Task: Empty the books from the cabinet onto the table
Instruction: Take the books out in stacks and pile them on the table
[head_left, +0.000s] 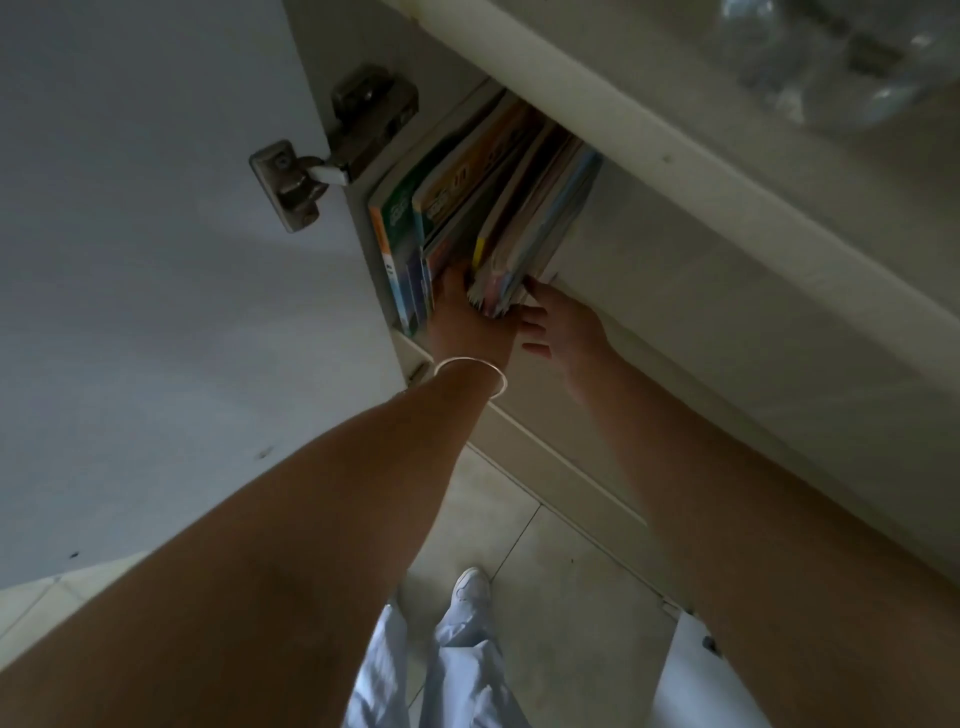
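Several books stand upright on a low shelf of the white cabinet (675, 291). A left group (415, 228) with green and orange covers leans against the cabinet side. A right group of thin books (524, 234) with pale and blue covers stands apart from it. My left hand (467, 327), a silver bangle on its wrist, reaches into the gap between the groups, fingers hidden behind the right group's lower edge. My right hand (558, 327) is at the right side of that same group, fingertips touching its outer cover.
The open cabinet door (156, 260) with its metal hinge (332, 150) stands close on the left. A shelf edge (675, 171) runs above the books. Blurred clear plastic (841, 57) lies at top right. Below are floor tiles (545, 597), my white shoe and light trousers.
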